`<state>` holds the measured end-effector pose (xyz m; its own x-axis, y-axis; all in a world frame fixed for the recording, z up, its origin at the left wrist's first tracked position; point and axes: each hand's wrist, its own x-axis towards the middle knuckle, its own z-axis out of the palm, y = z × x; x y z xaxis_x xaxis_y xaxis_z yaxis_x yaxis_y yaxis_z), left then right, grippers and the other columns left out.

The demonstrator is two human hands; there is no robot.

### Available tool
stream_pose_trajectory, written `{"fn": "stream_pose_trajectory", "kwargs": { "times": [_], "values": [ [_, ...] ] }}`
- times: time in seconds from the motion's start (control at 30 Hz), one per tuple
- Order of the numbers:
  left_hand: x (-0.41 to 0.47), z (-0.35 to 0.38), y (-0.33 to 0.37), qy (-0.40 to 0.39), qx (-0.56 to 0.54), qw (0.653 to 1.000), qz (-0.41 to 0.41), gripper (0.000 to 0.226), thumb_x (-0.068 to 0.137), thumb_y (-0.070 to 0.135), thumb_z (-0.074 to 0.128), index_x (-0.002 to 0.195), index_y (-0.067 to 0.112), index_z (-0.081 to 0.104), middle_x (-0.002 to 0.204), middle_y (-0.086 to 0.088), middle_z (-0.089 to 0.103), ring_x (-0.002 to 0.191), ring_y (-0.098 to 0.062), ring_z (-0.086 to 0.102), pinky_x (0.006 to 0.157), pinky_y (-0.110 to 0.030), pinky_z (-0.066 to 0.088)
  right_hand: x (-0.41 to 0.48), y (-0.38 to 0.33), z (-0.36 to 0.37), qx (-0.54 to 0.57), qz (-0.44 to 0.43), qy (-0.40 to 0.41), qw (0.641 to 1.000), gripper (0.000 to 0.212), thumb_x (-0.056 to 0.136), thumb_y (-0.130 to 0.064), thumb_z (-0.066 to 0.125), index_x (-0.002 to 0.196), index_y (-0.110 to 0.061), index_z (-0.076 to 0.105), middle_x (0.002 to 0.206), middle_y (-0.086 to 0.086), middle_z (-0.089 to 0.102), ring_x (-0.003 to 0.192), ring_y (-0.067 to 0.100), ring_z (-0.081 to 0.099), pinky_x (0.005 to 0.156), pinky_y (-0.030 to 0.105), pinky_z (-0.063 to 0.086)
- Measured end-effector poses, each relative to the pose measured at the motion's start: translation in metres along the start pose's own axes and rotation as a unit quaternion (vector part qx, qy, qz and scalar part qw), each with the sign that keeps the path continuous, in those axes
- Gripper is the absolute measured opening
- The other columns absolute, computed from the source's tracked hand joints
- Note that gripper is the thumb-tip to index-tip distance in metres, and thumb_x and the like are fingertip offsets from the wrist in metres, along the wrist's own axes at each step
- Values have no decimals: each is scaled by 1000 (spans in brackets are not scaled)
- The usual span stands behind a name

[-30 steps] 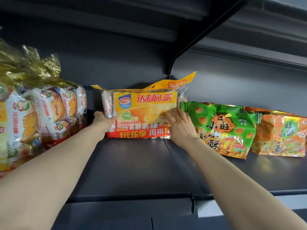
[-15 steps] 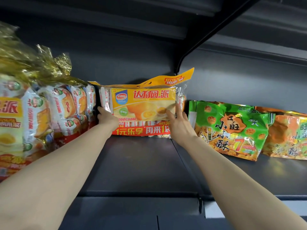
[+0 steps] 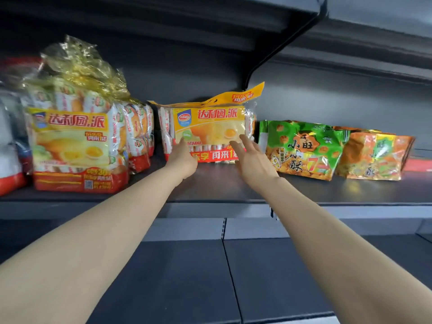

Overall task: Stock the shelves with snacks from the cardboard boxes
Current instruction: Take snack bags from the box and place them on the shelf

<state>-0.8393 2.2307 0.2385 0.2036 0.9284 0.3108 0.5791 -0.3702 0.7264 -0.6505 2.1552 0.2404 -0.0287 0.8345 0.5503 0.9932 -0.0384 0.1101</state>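
A yellow and red pack of pies (image 3: 210,127) stands upright at the back of the dark shelf (image 3: 222,185), its top flap folded up. My left hand (image 3: 183,157) reaches its lower left front and touches it with fingers pointing forward. Beside it, my right hand (image 3: 253,160) has straight fingers, whose tips rest on the pack's lower right front. Neither hand curls round the pack. No cardboard box is in view.
A larger pack of the same pies (image 3: 74,141) with crinkled gold wrap stands at the left, more packs behind it. A green snack bag (image 3: 304,150) and an orange one (image 3: 371,155) lean at the right. A lower shelf (image 3: 187,277) lies below.
My left hand left the pack's left side and came round to its front. My right hand stayed at the lower right front. The view pulled back, showing the lower shelf.
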Motion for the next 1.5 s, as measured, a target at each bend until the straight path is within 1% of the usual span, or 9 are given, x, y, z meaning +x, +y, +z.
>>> {"fn": "stream_pose_trajectory", "kwargs": {
  "times": [0.1,0.23,0.37,0.47,0.73,0.93,1.17,1.37,1.5],
  "values": [
    [-62,-12,12,-6,-6,996,84,60,99,16,55,153,18,30,148,-8,45,131,-28,46,107,-37,39,-50,-22,-22,-11,-2,18,1000,64,90,2,54,150,-10,37,157,22,29,136,45,36,100,54,45],
    [-143,-23,16,-3,0,989,149,58,98,18,58,151,18,33,149,-7,44,134,-25,43,109,-38,36,-123,-47,-43,-20,3,38,999,62,86,0,61,145,-9,45,143,21,44,120,46,48,92,56,50],
    [-216,-21,0,-21,10,976,219,51,95,15,62,143,20,45,137,-4,52,124,-20,51,103,-38,42,-202,-66,-60,-45,27,25,998,51,91,-10,62,140,-6,49,144,22,45,117,46,50,88,54,49],
    [-261,-8,-19,-41,60,967,245,46,95,17,63,139,22,49,133,-3,54,121,-22,53,100,-42,44,-263,-71,-62,-66,16,19,998,50,87,-9,66,135,-5,54,135,23,53,107,45,56,82,51,49],
    [-364,88,-68,-150,109,944,274,45,92,19,67,135,22,53,126,-6,55,114,-31,51,87,-44,46,-415,-49,-36,-85,28,-56,994,48,82,-13,64,130,-9,58,121,18,61,94,41,60,74,46,49],
    [-417,183,-72,-214,130,920,301,44,90,19,69,133,17,56,126,-5,56,116,-29,51,88,-41,47,-506,0,5,-74,56,-124,988,53,83,-10,73,133,-10,57,126,16,59,103,38,60,83,47,51],
    [-470,334,-81,-279,175,909,256,47,86,22,72,131,19,59,127,-3,56,114,-29,51,94,-44,48,-611,99,95,3,78,-236,969,52,85,-10,69,135,-12,57,132,15,57,111,38,59,86,48,52],
    [-526,452,-128,-321,218,914,117,48,85,22,74,131,17,60,126,-6,59,114,-30,53,93,-43,49,-696,177,201,74,79,-351,930,60,83,-9,70,140,-12,53,134,15,56,114,38,57,88,48,52],
    [-576,510,-189,-343,196,918,-18,49,74,5,80,120,5,65,116,-15,60,104,-39,57,85,-47,50,-748,194,275,108,76,-406,904,60,80,-6,71,137,-12,55,128,13,58,108,37,59,83,46,53]
  ]
}}
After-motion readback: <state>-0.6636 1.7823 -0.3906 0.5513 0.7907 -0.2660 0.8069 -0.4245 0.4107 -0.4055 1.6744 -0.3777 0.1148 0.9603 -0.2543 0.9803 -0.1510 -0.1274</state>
